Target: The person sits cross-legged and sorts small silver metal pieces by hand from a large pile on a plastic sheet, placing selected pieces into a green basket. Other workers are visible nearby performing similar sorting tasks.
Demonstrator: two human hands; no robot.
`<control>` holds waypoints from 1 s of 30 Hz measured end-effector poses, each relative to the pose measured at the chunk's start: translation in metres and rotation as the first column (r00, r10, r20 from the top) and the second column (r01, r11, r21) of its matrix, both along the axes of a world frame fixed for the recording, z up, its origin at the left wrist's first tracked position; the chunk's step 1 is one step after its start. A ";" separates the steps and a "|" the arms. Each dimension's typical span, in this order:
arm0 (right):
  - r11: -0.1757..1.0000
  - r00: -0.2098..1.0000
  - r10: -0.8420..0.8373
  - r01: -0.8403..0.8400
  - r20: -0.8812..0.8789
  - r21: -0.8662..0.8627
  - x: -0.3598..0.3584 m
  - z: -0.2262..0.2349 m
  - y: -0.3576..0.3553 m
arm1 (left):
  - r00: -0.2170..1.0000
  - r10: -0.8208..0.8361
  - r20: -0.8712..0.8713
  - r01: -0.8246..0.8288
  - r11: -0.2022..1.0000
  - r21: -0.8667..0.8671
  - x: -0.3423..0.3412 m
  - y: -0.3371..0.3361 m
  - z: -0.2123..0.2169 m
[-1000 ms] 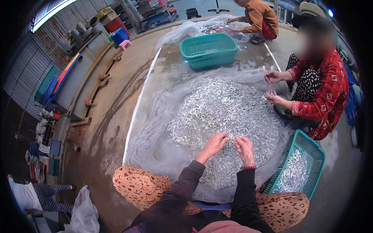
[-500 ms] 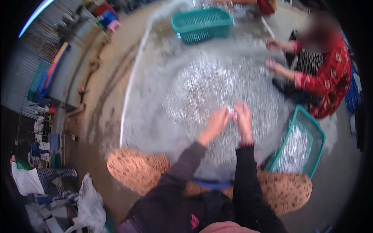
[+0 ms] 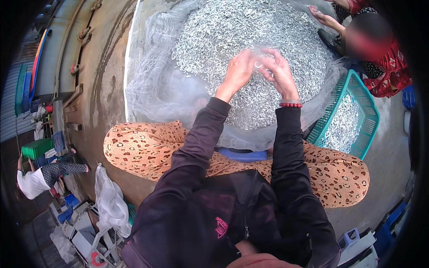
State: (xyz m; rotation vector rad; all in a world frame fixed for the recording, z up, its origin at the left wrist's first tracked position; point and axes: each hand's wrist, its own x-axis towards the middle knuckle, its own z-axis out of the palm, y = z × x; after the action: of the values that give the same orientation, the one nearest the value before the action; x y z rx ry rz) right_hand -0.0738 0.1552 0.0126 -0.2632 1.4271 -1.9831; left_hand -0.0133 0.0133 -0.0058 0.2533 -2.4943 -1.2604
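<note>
Here the person sits low on a blue stool (image 3: 243, 155), knees in leopard-print trousers spread to either side, both dark-sleeved forearms reaching forward over a big heap of small silvery fish (image 3: 250, 40) that lies on a pale, fine net (image 3: 152, 89) spread across the wet concrete floor (image 3: 103, 80). The left hand (image 3: 239, 69) is raised just above the near part of the heap, fingers curled loosely inward toward the other hand; whether it pinches a fish cannot be told. The right hand (image 3: 277, 67), with a red bead bracelet (image 3: 291, 105) at the wrist, is close beside it, almost touching, its fingers bent and drawn together as if around something small, though what lies between them is too small to make out. To the person's right, just beside the knee and the edge of the net, stands a teal plastic basket (image 3: 371, 116) holding more of the same silvery fish. Across the heap at the upper right, another person in a red patterned top reaches a hand (image 3: 326, 18) onto the far side of the fish. At the left edge are stacked green crates (image 3: 38, 147), and a white plastic bag (image 3: 109, 201) lies near the left knee.
</note>
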 end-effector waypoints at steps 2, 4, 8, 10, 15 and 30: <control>0.947 0.975 0.064 0.008 0.214 -0.322 -0.003 -0.008 0.011 | 0.999 0.035 -0.007 -0.034 0.991 0.129 -0.002 -0.007 -0.006; 0.779 0.928 0.137 0.115 0.347 -0.617 -0.003 -0.016 0.019 | 0.999 -0.048 -0.015 0.041 0.619 0.785 0.003 -0.031 -0.009; 0.646 0.899 0.197 0.181 0.391 -0.742 -0.010 -0.027 0.028 | 0.990 0.013 -0.138 0.138 -0.001 0.990 0.020 -0.058 -0.025; 0.666 0.879 0.153 0.247 0.452 -0.704 -0.013 -0.036 0.029 | 0.995 0.044 -0.094 0.096 -0.044 0.994 0.024 -0.065 -0.048; 0.623 0.736 0.179 0.429 0.653 -0.654 -0.011 -0.060 0.043 | 0.967 0.033 0.253 -0.176 0.804 0.569 0.030 -0.061 -0.143; 0.995 0.966 -0.037 0.011 0.255 0.104 -0.010 -0.089 -0.028 | 0.968 0.149 0.200 -0.182 0.971 0.157 -0.003 -0.013 -0.049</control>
State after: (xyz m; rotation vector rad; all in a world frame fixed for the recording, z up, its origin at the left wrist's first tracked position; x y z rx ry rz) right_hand -0.0839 0.1268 -0.0767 0.0556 1.3627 -1.8783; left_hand -0.0165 0.0008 -0.0548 0.6383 -2.4532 -1.4441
